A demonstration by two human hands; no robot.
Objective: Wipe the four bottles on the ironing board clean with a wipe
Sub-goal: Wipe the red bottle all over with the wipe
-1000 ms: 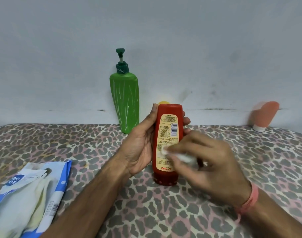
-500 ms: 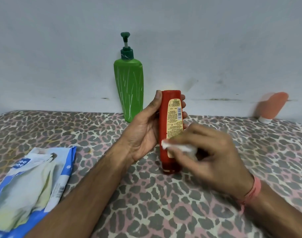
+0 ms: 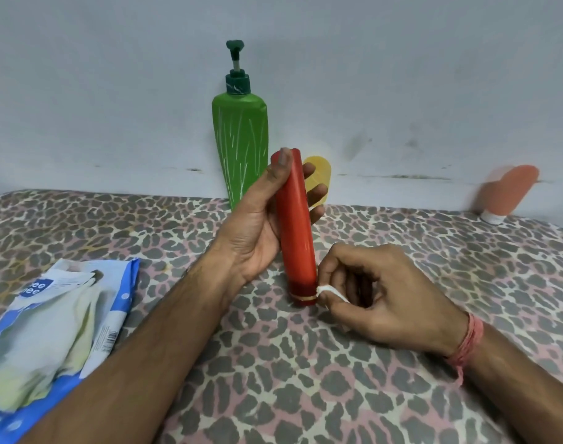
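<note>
Four bottles are to be cleaned, and we are busy with one of them. Our left hand (image 3: pixel 257 232) has its thumb and fingers curled round the red bottle (image 3: pixel 296 225), which stands nearly upright with its cap end down on the ironing board (image 3: pixel 401 395). Our right hand (image 3: pixel 379 293) pinches a small white wipe (image 3: pixel 326 290) between thumb and fingertips and presses it against the cap end of this bottle, near the gold ring.

We judge that the task is in its middle or earlier part. The green pump bottle (image 3: pixel 240 145) leans at the wall, the yellow bottle (image 3: pixel 320 179) is partly hidden behind our fingers, and the peach tube (image 3: pixel 505 193) lies well apart on the right. We cannot tell from here if any of them is already clean. A pack of wipes (image 3: pixel 56 334) lies on the left.
</note>
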